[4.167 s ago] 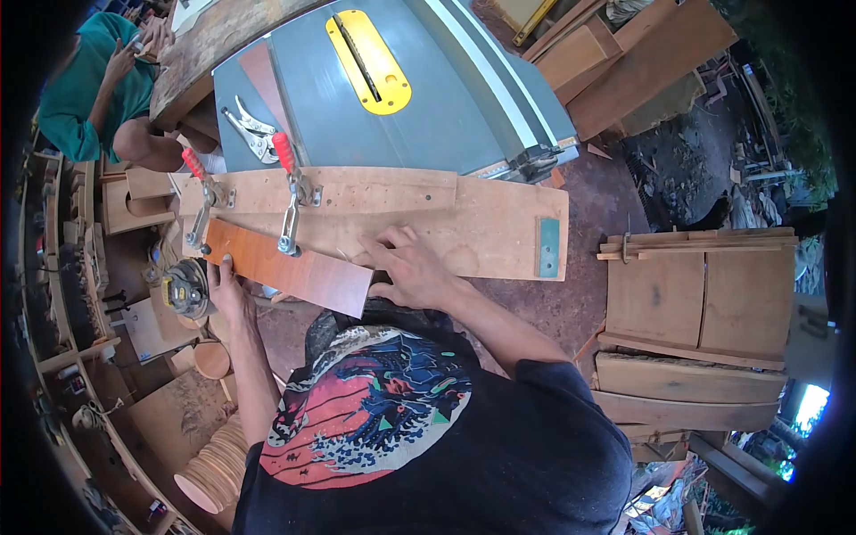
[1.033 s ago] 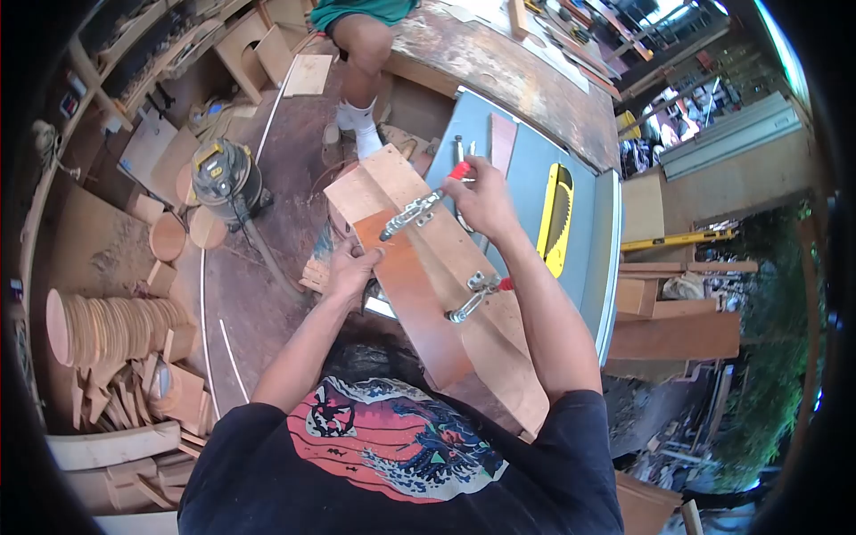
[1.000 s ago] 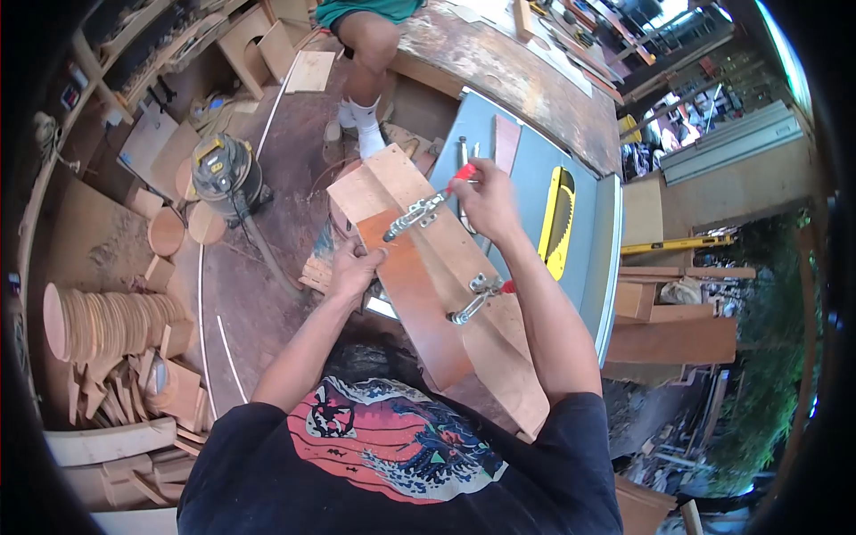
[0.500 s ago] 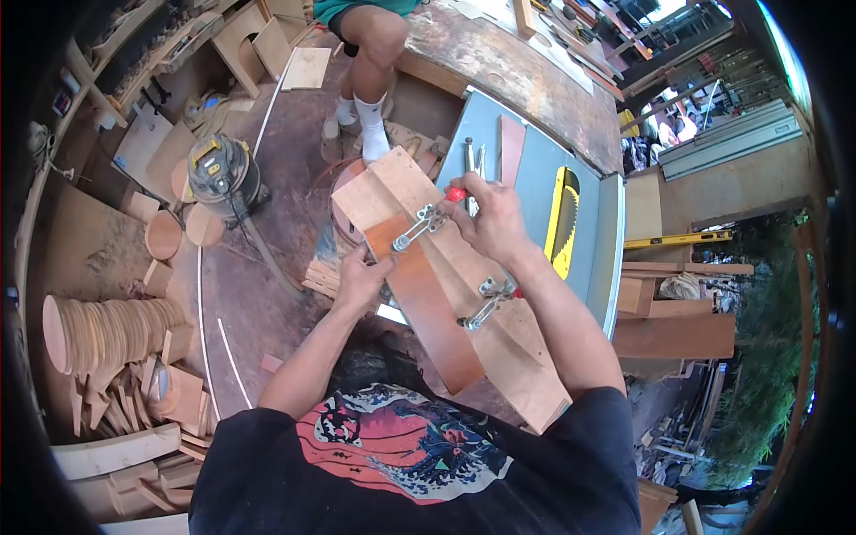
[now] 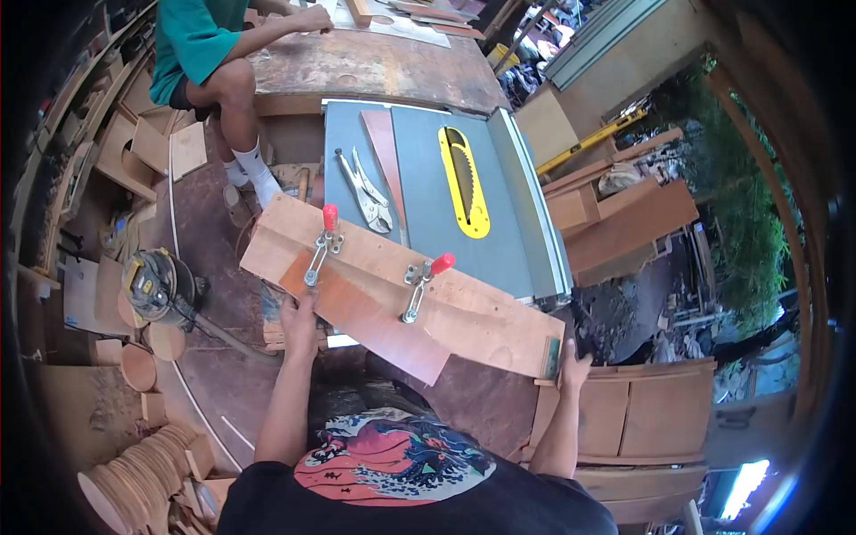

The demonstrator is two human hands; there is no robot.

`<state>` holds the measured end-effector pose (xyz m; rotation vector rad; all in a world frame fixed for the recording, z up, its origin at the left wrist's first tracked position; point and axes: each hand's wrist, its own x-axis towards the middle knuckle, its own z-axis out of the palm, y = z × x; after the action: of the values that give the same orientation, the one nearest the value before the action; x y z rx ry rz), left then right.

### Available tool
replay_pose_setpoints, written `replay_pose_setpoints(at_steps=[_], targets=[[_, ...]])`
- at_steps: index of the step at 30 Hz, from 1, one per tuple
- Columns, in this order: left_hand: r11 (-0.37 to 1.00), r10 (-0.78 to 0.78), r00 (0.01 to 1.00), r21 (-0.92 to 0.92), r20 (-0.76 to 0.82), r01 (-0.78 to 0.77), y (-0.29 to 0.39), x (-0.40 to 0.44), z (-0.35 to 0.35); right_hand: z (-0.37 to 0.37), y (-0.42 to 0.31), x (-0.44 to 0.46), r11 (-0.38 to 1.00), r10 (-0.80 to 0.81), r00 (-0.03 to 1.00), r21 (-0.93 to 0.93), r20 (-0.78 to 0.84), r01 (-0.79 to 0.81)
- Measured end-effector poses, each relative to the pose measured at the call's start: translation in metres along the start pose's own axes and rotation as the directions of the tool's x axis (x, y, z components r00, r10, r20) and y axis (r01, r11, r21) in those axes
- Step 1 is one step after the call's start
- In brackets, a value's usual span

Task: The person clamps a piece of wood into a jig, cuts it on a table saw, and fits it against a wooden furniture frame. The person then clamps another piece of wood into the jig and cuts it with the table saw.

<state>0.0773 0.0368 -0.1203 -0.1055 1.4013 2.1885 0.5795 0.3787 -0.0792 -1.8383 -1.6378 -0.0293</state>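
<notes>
Strip [image 5: 370, 325]: slants from left-far to right-near along jig [image 5: 490, 325] | nearer: your left hand [image 5: 300, 332], holding its edge | your right hand [image 5: 572, 367]: holding jig's right end

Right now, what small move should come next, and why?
Perhaps turn the long base straighter: it slants across the near edge of the saw table, with the left hand at the reddish board and right hand at the base's end.

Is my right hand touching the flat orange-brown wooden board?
Apart. The head view shows the right hand at the green-patched end of the long pale wooden board, with a wide gap between it and the orange-brown board.
</notes>
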Motion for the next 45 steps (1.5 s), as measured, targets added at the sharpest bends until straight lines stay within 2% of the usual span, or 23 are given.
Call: replay_pose_setpoints(at_steps=[1,2,3,6,7,10,13,14,15,16,17,19,24,26,28,30,31,34,36,38,39,44,45], targets=[[1.000,-0.002,1.000,-0.010,0.011,0.002,0.002,0.001,0.000,0.004,0.021,0.000,0.972,0.109,0.947,0.169,0.301,-0.166],[1.000,-0.006,1.000,-0.017,0.024,0.006,0.006,0.000,0.001,0.008,0.041,0.000,0.896,0.207,0.795,0.215,0.570,-0.387],[1.000,-0.015,0.999,-0.020,0.039,0.016,0.006,-0.004,0.001,0.006,0.056,-0.006,0.776,0.209,0.566,0.216,0.798,-0.592],[0.996,-0.041,0.993,-0.075,0.115,0.050,0.012,-0.003,0.001,-0.021,0.011,-0.016,0.579,0.098,0.411,0.284,0.906,-0.764],[0.996,-0.056,0.992,-0.059,0.116,0.063,0.015,0.001,-0.002,-0.033,0.001,-0.017,0.579,0.115,0.373,0.243,0.920,-0.778],[0.997,-0.078,0.989,0.006,0.126,0.078,0.032,-0.008,-0.007,-0.028,0.047,-0.029,0.614,-0.066,0.433,0.379,0.899,-0.692],[1.000,-0.022,0.986,0.009,0.165,0.021,0.050,-0.047,0.001,-0.052,0.120,-0.060,0.829,-0.124,0.623,0.426,0.772,-0.363],[1.000,-0.028,0.985,0.010,0.172,0.027,0.046,-0.067,0.005,-0.081,0.128,-0.078,0.840,-0.114,0.646,0.420,0.755,-0.343],[1.000,-0.027,0.981,0.007,0.190,0.026,0.045,-0.088,0.014,-0.090,0.172,-0.094,0.829,-0.111,0.676,0.443,0.728,-0.340],[0.999,-0.032,0.978,0.010,0.205,0.030,0.040,-0.106,0.022,-0.109,0.199,-0.117,0.628,-0.134,0.704,0.609,0.698,-0.485],[0.998,-0.062,0.967,0.019,0.246,0.059,0.026,-0.117,0.025,-0.147,0.207,-0.134,0.445,-0.014,0.593,0.536,0.805,-0.718],[0.993,-0.107,0.936,0.079,0.334,0.085,-0.003,-0.137,0.051,-0.206,0.209,-0.160,0.264,-0.056,0.618,0.609,0.784,-0.748],[0.952,-0.302,0.780,0.130,0.549,0.277,-0.083,-0.157,0.135,-0.283,0.335,-0.214,0.205,0.108,0.482,0.455,0.869,-0.867],[0.931,-0.359,0.744,0.166,0.564,0.324,-0.105,-0.153,0.160,-0.295,0.331,-0.234,0.130,0.190,0.538,0.522,0.821,-0.843],[0.935,-0.353,0.746,0.186,0.565,0.301,-0.120,-0.154,0.181,-0.294,0.287,-0.260,0.042,0.296,0.660,0.681,0.691,-0.731],[0.932,-0.364,0.754,0.222,0.547,0.288,-0.126,-0.158,0.199,-0.292,0.298,-0.282,0.068,0.340,0.634,0.655,0.694,-0.753],[0.905,-0.405,0.789,0.324,0.463,0.275,-0.129,-0.161,0.209,-0.287,0.300,-0.291,0.049,0.375,0.604,0.635,0.703,-0.771],[0.888,-0.126,0.879,0.447,0.460,-0.106,-0.159,-0.163,0.221,-0.274,0.301,-0.315,-0.002,0.473,0.494,0.561,0.730,-0.828],[0.721,0.036,0.861,0.583,0.507,-0.374,-0.171,-0.160,0.219,-0.279,0.278,-0.314,-0.026,0.513,0.449,0.536,0.732,-0.844],[0.414,0.244,0.764,0.648,0.598,-0.639,-0.156,-0.178,0.229,-0.295,0.223,-0.288,-0.042,0.530,0.447,0.548,0.721,-0.835],[0.274,0.204,0.784,0.735,0.586,-0.621,-0.147,-0.183,0.234,-0.295,0.224,-0.287,-0.010,0.529,0.440,0.524,0.726,-0.852],[0.002,0.072,0.761,0.763,0.644,-0.646,-0.126,-0.153,0.258,-0.280,0.245,-0.284,0.153,0.520,0.415,0.397,0.746,-0.905],[-0.066,0.034,0.759,0.760,0.650,-0.647,-0.123,-0.145,0.263,-0.276,0.239,-0.279,0.179,0.482,0.484,0.459,0.730,-0.870]])
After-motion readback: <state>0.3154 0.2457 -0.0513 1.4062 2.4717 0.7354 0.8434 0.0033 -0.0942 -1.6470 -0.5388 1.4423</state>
